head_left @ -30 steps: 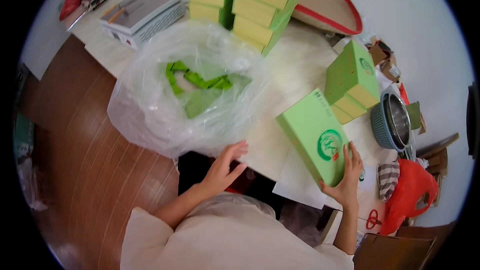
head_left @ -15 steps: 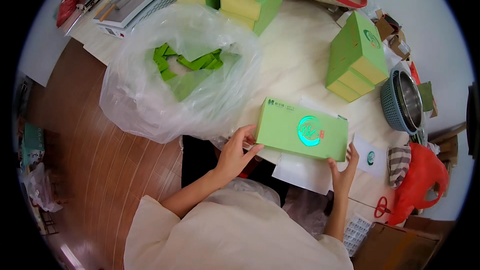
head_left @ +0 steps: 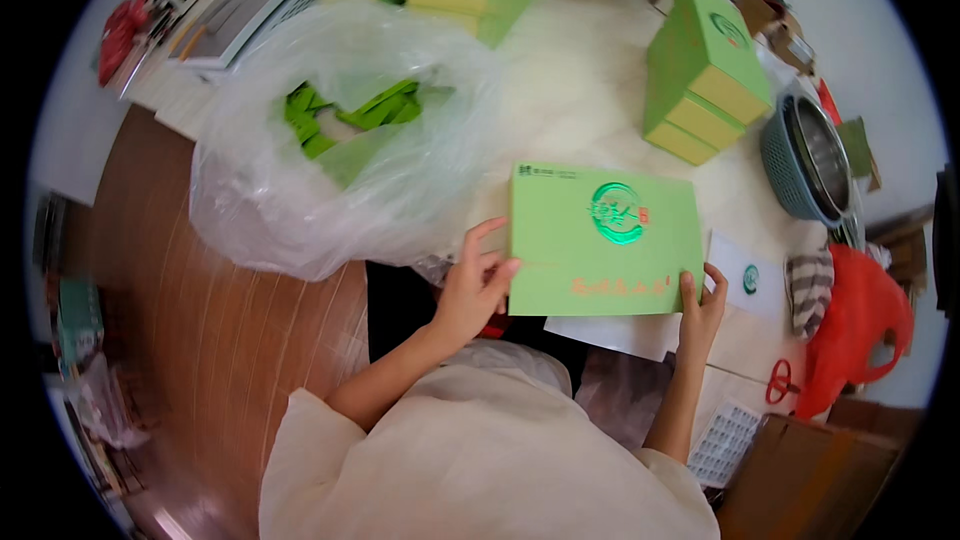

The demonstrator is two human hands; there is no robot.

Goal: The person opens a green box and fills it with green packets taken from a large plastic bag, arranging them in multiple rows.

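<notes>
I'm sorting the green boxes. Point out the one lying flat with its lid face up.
It is the green box held between the left hand and right hand at the table's near edge. The other boxes sit in stacks farther back.

**Both hands up at the edges**

The left hand (head_left: pixel 475 285) sits near 7 o'clock of centre, fingers spread and pointing toward 2 o'clock. The right hand (head_left: pixel 700 305) is at 4 o'clock, fingers upright. Both forearms rise from the lower edge, elbows bent.
</notes>
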